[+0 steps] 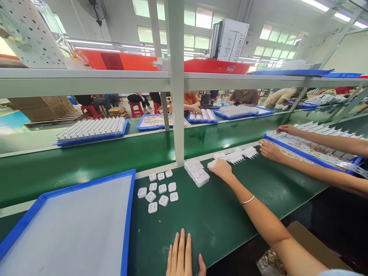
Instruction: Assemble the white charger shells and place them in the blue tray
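My left hand (184, 257) lies flat on the green work surface (218, 218) at the bottom, fingers stretched and nothing under them that shows. My right hand (222, 169), with a bangle at the wrist, reaches forward, its fingers closed on a white plastic piece (212, 164). Just left of it stands a block of stacked white square pieces (197, 173). To its right is a row of white pieces with thin prongs (235, 156). Several white square caps with small slots (163, 200) lie scattered between the stack and a large blue-rimmed tray (131, 214).
At the right, a co-worker's two hands (271, 150) are at a blue tray (307, 160) of white parts. A metal post (178, 115) and shelf (86, 85) stand ahead. Across the green belt (138, 145) sits a tray of white parts (92, 128); people work beyond.
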Motion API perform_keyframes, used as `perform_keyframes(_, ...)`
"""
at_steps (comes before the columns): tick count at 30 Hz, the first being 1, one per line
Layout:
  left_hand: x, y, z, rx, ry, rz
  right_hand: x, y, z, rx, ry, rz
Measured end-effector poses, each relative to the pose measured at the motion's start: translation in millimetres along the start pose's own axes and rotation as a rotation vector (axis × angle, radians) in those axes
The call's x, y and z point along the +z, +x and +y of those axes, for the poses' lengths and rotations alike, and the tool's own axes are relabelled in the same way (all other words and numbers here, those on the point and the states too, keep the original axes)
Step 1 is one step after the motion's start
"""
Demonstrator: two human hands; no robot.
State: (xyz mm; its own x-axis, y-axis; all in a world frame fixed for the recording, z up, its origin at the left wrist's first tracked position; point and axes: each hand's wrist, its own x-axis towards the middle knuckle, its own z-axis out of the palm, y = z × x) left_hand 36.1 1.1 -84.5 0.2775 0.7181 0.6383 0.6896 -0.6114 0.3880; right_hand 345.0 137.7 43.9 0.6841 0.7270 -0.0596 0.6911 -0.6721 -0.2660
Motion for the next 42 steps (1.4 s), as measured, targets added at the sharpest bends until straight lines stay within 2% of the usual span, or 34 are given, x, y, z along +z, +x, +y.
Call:
perform_keyframes(3, -6.7, 4.9, -0.8, -0.027, -0.107, 0.001, -12.1, -18.0, 14.3, -0.083, 0.118, 0.042)
perform_keyframes(7, -22.1, 21.9, 0.0, -0.179, -0.321, -0.056, -20.5, -84.3, 37.6, -0.312, 0.333, 0.141)
perform_keyframes(9, -33.2, 35.1, 6.7, -0.315, -0.543, -0.136, -13.4, -126.2, 42.7, -0.479, 0.495, 0.183)
perform_keyframes(11, -46.1, 48.4, 20.9, -0.431, -0.884, -0.229, -0.2, -165.2, 41.4, -0.695, 0.772, 0.263)
perform_keyframes(13, -58.5, 59.5, 41.7, -0.418, -1.145, -0.269, 15.1, -197.4, 35.4, -0.811, 0.966, 0.344)
perform_keyframes(15, -68.2, 68.1, 64.7, -0.366, -1.22, -0.297, 29.2, -222.2, 27.6, -0.817, 1.042, 0.416)
perform_keyframes(17, -74.7, 74.8, 85.0, -0.394, -1.238, -0.28, 40.2, -239.6, 20.8, -0.774, 1.099, 0.464)
perform_keyframes(21, -83.8, 85.0, 106.4, -0.62, -1.218, -0.228, 52.3, -255.4, 13.3, -0.743, 1.181, 0.453)
perform_keyframes(27, -87.9, 89.0, 100.2, -0.709, -1.152, -0.179, 68.2, -268.2, -0.8, -0.754, 1.163, 0.454)
perform_keyframes(30, -81.4, 83.4, 86.1, -0.782, -1.117, -0.124, 77.7, -279.9, -1.7, -0.743, 1.144, 0.337)
perform_keyframes(32, -77.3, 78.2, 71.1, -0.848, -1.145, -0.089, 77.6, -280.2, 3.6, -0.803, 1.108, 0.21)
perform_keyframes(34, -75.3, 73.4, 52.6, -0.897, -1.191, -0.08, 69.2, -266.4, 9.3, -0.906, 1.048, 0.016)
perform_keyframes(37, -75.6, 68.2, 26.7, -0.911, -1.252, -0.086, 45.3, -215.0, 4.9, -0.956, 0.807, -0.378)
perform_keyframes(40, -75.8, 64.6, 13.5, -0.872, -1.292, -0.135, 26.3, -145.1, -23.4, -0.881, 0.633, -0.442)
perform_keyframes(42, -75.3, 62.1, 11.9, -0.837, -1.297, -0.198, 23.5, -105.8, -49.9, -0.816, 0.504, -0.445)
